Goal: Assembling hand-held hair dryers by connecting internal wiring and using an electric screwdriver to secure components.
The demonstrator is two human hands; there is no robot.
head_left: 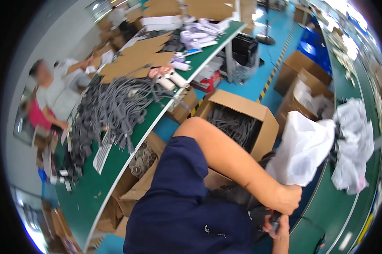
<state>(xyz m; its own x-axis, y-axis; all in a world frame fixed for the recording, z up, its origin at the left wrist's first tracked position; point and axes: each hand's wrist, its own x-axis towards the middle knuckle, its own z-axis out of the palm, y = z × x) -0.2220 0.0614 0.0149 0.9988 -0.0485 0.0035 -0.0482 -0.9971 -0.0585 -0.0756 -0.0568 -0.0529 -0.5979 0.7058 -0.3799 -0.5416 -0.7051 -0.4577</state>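
Clamping fingers (267, 224) on a dark piece (275, 218), both hands (289, 200) (281, 230) sit beside a white bag (303, 148).

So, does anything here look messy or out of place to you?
Yes, mildly. The heap of grey cables on the green table is tangled, with some ends reaching the edge. Behind it, a cardboard sheet has jagged edges, as if torn. I can't see any spill.
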